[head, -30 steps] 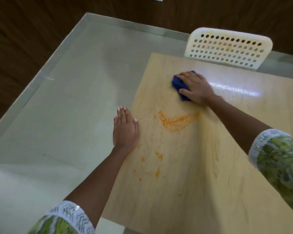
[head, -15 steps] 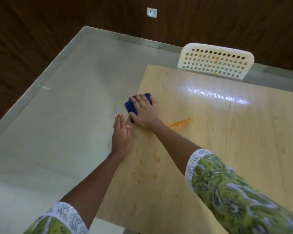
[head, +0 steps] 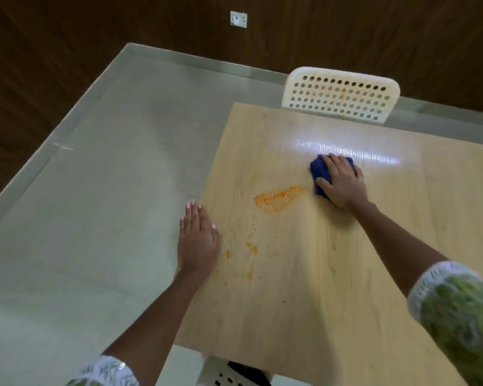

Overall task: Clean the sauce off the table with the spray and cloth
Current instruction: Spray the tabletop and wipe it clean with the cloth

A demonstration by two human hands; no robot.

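Note:
An orange sauce smear point(head: 278, 199) lies on the light wooden table point(head: 332, 288), with smaller orange spots point(head: 251, 247) nearer to me. My right hand point(head: 343, 182) presses a folded blue cloth point(head: 319, 174) flat on the table, just right of and beyond the smear. My left hand point(head: 197, 239) rests flat with fingers together on the table's left edge, holding nothing. No spray bottle is in view.
A white perforated chair back point(head: 339, 94) stands at the table's far edge. Another white perforated piece point(head: 223, 373) shows under the near edge. Grey floor point(head: 109, 190) lies to the left, bounded by dark wood walls point(head: 53, 51).
My right hand swept the cloth from the far right to the table's left edge beside my left hand, then back right past the smear. The smear looks smaller. My left hand stayed put.

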